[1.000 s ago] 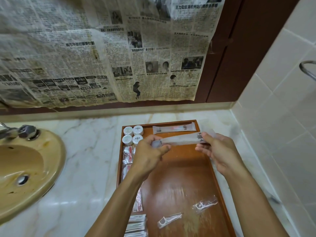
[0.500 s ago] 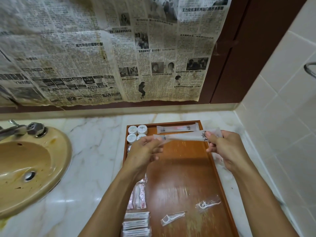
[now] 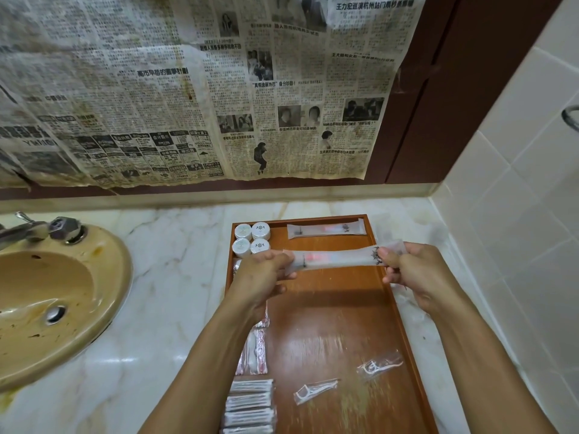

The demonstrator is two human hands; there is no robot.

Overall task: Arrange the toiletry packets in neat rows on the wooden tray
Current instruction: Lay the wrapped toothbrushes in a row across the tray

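A long frosted toothbrush packet [image 3: 338,257] is held level above the far part of the wooden tray [image 3: 329,314]. My left hand [image 3: 260,278] pinches its left end and my right hand [image 3: 416,274] pinches its right end. A matching packet [image 3: 326,230] lies along the tray's far edge. Several small white round tubs [image 3: 252,239] stand in the far left corner. Pink-striped sachets [image 3: 255,349] and flat white packets [image 3: 249,405] line the left side. Two clear floss-pick packets [image 3: 315,390] [image 3: 379,364] lie loose near the front.
The tray sits on a marble counter [image 3: 175,292] beside a tan sink [image 3: 53,302] with a metal tap [image 3: 40,228] at left. Tiled wall [image 3: 517,230] rises close on the right. Newspaper [image 3: 188,89] covers the back wall.
Both hands moved the held packet slightly toward the tray's far edge and stretched it out level. Everything lying on the tray stayed where it was.
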